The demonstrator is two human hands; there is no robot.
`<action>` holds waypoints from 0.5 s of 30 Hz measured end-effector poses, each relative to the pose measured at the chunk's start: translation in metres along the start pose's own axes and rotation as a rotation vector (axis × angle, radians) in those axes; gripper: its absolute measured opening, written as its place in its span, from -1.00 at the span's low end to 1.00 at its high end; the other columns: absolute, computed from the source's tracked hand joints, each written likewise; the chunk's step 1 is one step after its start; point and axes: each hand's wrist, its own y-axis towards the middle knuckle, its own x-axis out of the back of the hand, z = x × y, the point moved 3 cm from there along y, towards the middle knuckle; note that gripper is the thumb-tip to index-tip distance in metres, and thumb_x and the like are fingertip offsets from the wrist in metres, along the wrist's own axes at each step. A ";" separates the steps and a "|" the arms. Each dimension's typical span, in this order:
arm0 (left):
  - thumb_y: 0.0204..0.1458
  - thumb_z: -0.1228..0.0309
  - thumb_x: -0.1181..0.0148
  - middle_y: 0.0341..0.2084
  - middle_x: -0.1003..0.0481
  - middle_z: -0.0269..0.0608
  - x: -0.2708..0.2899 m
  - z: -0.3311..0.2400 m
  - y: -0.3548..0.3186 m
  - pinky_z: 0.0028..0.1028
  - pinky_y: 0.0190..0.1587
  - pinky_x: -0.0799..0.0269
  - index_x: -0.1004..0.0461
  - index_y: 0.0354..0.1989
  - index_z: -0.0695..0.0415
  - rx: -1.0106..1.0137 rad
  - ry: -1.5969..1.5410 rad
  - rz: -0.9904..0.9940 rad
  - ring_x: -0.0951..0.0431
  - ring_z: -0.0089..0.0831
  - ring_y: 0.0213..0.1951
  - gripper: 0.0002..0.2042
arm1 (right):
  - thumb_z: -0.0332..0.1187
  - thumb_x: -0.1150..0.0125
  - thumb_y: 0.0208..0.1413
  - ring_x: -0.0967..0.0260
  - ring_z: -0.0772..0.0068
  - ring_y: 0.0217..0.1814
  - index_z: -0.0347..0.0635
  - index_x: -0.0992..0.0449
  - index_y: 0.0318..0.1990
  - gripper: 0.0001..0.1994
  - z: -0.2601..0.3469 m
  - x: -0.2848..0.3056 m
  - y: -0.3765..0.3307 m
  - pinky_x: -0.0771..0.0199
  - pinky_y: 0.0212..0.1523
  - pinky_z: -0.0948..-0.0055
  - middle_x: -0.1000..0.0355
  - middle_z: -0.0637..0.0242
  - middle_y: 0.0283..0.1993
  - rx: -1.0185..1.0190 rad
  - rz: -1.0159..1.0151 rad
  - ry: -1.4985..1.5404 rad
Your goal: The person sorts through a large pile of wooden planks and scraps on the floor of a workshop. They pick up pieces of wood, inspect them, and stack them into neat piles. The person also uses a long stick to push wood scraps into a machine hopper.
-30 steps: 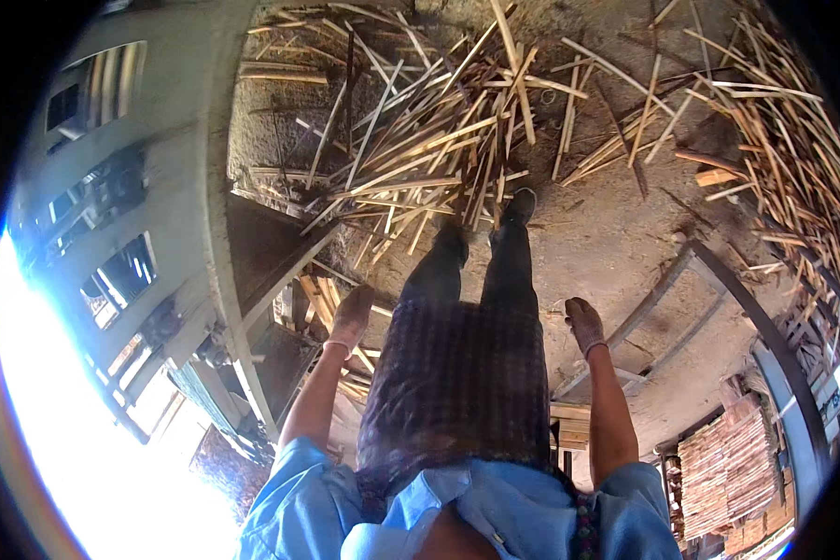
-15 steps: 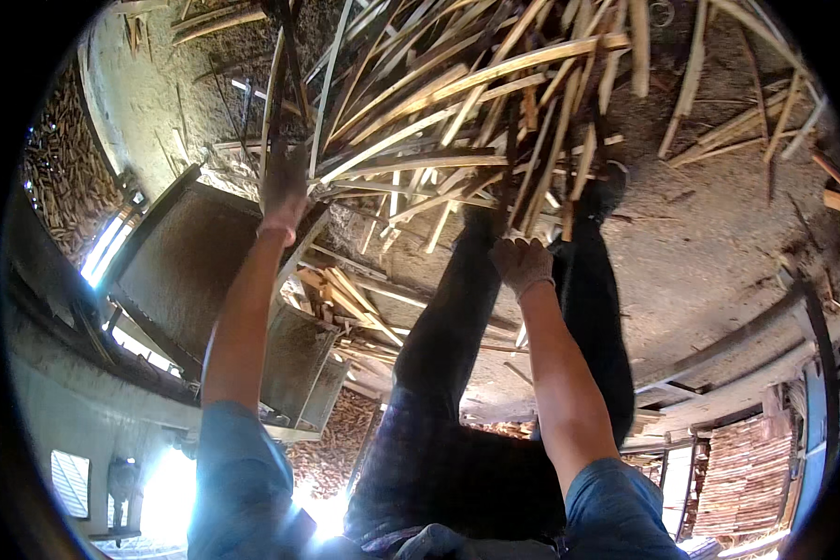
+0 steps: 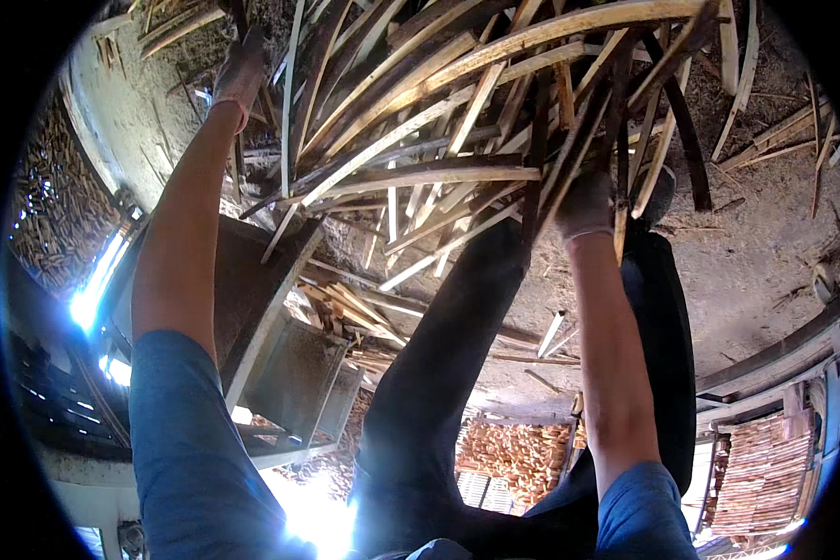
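Observation:
My left hand (image 3: 237,79), in a work glove, is at the far left of a heap of long wooden strips (image 3: 467,75). Its fingers close around a dark wooden strip (image 3: 237,168), which shows above and below the glove. My right hand (image 3: 586,207), also gloved, is among the strips at the heap's near right side, in front of my legs. Dark strips cross over its fingers and hide them, so its grip does not show. The strips are pale or dark brown, some curved, and lie crosswise over one another.
A dark metal-sided machine or chute (image 3: 243,280) stands on my left. Short wood offcuts (image 3: 345,308) lie beside it. More loose strips (image 3: 775,135) are on the dirt floor (image 3: 737,233) at the right. Stacked wood (image 3: 523,457) stands behind my legs.
My left hand has moved forward and left. My right hand has gone forward and right, in among the strips. Several strips at the right of the heap have shifted.

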 end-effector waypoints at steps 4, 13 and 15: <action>0.13 -0.39 0.10 0.31 -0.33 -0.01 0.011 0.021 0.021 -0.09 0.25 -0.34 -0.17 0.47 -0.04 -0.015 -0.205 -0.008 -0.36 -0.06 0.27 -0.14 | 0.22 0.19 0.38 -0.30 0.10 0.33 -0.10 -0.29 0.38 -0.34 -0.019 0.000 -0.004 -0.41 0.30 0.22 -0.34 0.15 0.32 0.024 -0.081 -0.311; 0.30 -0.13 0.22 0.28 -0.36 0.03 0.012 0.058 0.062 -0.09 0.26 -0.24 -0.24 0.39 0.06 -0.202 0.021 -0.113 -0.37 -0.05 0.26 -0.36 | 0.17 0.27 0.42 -0.31 0.06 0.29 -0.10 -0.32 0.31 -0.40 -0.043 -0.014 -0.008 -0.44 0.26 0.17 -0.32 0.15 0.33 -0.123 0.030 -0.159; 0.39 0.11 0.28 0.30 -0.34 -0.03 -0.035 0.003 0.040 -0.26 0.34 -0.19 -0.22 0.41 0.10 -0.216 -0.035 0.008 -0.34 -0.19 0.30 -0.48 | 0.01 0.28 0.48 -0.37 0.13 0.12 -0.07 -0.33 0.24 -0.55 -0.044 0.000 0.026 -0.57 0.08 0.21 -0.37 0.19 0.18 -0.009 -0.025 -0.282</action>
